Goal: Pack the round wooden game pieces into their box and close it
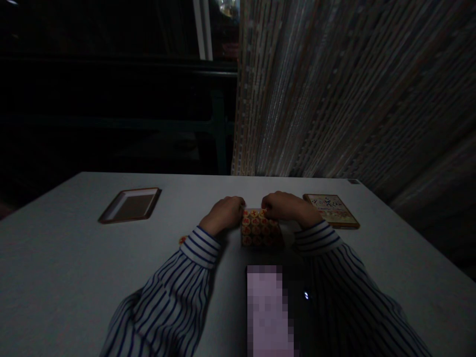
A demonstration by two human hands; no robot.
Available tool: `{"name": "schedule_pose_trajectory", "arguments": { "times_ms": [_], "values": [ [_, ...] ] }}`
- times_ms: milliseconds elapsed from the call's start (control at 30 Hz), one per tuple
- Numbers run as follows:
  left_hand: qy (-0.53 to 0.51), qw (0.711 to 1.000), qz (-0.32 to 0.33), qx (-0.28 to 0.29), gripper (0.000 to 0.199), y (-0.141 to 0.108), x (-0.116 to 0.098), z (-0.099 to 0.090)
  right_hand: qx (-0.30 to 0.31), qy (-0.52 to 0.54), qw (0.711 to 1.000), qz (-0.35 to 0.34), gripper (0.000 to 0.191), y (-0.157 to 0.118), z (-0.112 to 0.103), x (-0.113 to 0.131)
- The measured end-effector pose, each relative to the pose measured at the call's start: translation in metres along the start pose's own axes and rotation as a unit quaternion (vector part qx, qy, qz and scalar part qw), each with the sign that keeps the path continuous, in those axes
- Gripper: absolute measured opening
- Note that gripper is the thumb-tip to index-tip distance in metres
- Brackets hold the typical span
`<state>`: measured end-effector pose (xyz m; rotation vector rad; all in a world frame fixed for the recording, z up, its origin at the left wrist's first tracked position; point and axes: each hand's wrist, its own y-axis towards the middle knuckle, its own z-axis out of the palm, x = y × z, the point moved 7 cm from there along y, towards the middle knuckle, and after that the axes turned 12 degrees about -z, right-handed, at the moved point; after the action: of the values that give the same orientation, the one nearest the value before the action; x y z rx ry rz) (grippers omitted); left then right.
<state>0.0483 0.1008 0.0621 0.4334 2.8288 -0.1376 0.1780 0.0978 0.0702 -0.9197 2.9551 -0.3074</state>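
Round Chinese chess pieces with red characters stand packed in rows, in what looks like a shallow box, at the middle of the table. My left hand is at the far left corner of these rows, its fingers curled together; what they pinch, if anything, is hidden. Over the far right of the back row, my right hand has its fingers closed at a piece there and covers part of it. One loose chess piece lies beside my left cuff, partly hidden by the sleeve.
An open shallow tray or lid lies at the left of the white table. To the right is a flat printed box or lid. A lit phone lies in front of the pieces. A bead curtain hangs behind.
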Motion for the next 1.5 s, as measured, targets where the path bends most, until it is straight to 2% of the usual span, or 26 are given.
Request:
{"name": "schedule_pose_trajectory", "arguments": {
  "times_ms": [500,800,1500],
  "values": [
    [-0.004,1.000,-0.004,0.006,0.031,-0.0008,0.0004,0.0002,0.008,0.023,1.000,-0.020,0.027,-0.0004,-0.0029,0.0050],
    [-0.009,1.000,-0.007,0.010,0.032,-0.0014,-0.0010,-0.0002,-0.002,0.025,0.999,-0.041,0.034,0.0011,-0.0026,0.0065],
    [0.005,1.000,0.001,0.002,0.032,-0.0017,-0.0031,-0.0008,0.013,0.034,0.999,-0.034,0.033,0.0004,-0.0016,0.0057]
  ]
}}
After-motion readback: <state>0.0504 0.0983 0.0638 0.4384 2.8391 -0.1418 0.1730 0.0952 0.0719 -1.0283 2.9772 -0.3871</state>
